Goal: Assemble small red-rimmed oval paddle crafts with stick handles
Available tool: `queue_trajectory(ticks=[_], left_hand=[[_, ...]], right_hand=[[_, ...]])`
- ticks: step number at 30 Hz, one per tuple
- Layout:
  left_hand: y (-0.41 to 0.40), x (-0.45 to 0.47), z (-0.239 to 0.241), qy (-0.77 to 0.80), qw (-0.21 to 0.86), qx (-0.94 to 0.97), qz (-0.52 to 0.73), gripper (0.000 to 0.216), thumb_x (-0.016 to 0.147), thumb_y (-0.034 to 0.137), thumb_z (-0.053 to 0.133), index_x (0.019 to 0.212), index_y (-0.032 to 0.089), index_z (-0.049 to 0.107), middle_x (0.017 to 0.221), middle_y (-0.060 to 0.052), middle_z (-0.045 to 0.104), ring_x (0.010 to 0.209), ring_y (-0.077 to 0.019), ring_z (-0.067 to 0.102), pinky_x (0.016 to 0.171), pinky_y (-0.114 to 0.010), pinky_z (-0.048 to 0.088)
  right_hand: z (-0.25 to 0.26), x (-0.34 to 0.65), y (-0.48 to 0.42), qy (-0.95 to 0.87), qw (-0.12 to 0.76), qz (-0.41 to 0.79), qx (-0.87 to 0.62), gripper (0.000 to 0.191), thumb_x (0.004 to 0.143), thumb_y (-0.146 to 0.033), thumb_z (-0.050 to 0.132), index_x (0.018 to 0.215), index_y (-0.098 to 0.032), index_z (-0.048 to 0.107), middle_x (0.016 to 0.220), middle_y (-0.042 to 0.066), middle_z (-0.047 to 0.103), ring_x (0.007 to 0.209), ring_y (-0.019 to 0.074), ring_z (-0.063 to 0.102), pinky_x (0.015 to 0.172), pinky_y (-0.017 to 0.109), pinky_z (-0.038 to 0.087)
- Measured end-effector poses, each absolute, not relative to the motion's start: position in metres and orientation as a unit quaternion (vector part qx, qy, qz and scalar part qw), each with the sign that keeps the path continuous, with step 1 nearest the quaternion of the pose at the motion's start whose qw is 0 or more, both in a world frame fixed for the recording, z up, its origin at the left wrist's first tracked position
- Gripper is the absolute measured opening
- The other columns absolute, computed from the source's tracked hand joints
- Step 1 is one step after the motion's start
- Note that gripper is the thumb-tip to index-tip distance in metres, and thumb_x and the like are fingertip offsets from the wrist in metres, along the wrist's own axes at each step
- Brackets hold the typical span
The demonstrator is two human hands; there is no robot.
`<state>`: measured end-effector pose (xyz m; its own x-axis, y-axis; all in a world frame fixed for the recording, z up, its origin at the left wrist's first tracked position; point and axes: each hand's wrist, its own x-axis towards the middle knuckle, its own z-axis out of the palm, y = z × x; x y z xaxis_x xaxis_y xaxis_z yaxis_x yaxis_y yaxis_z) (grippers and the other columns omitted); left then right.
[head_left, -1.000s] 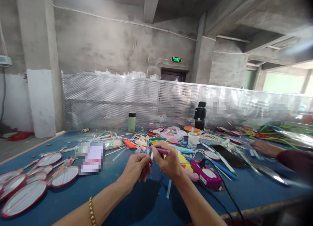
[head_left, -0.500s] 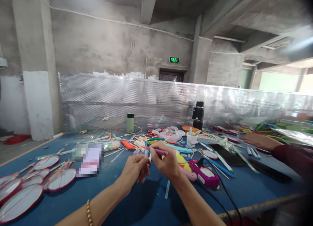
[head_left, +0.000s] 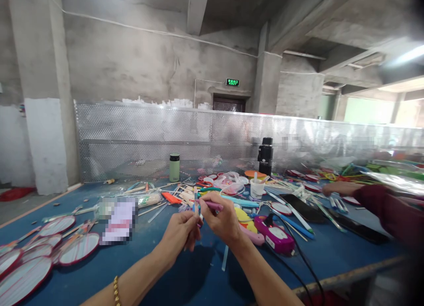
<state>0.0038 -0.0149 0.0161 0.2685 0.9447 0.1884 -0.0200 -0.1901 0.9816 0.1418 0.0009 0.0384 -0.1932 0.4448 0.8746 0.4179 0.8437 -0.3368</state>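
Left hand (head_left: 183, 228) pinching a slim, pale stick (head_left: 195, 196); right hand (head_left: 221, 218) gripping a smooth, mauve pen-like tool (head_left: 213, 205).
Between the hands, the stick points upward, its lower end hidden by fingers; the tool's tip is unclear, a co-worker's maroon sleeve (head_left: 380, 211) blurred.

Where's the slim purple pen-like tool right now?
Just below the head view's centre, the slim purple tool is held in the right hand, beside the left hand.

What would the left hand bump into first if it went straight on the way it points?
Probably the right hand: the left hand points toward it, and they look very close, though I can't tell whether they touch.
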Motion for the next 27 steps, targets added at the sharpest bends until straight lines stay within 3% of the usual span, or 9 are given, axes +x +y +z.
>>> queue_trajectory(ticks=[27], left_hand=[[-0.0089, 0.0024, 0.0103, 0.357, 0.53, 0.604, 0.476, 0.043, 0.072, 0.056, 0.058, 0.061, 0.016, 0.053, 0.039, 0.004, 0.05, 0.029, -0.0065, 0.041, 0.035, -0.019, 0.02]], right_hand=[[0.0362, 0.1425, 0.0011, -0.783, 0.557, 0.011, -0.276, 0.012, 0.082, -0.015, 0.053, 0.076, -0.019, 0.063, 0.069, 0.001, 0.064, 0.059, 0.0118, 0.056, 0.058, 0.023, 0.044]])
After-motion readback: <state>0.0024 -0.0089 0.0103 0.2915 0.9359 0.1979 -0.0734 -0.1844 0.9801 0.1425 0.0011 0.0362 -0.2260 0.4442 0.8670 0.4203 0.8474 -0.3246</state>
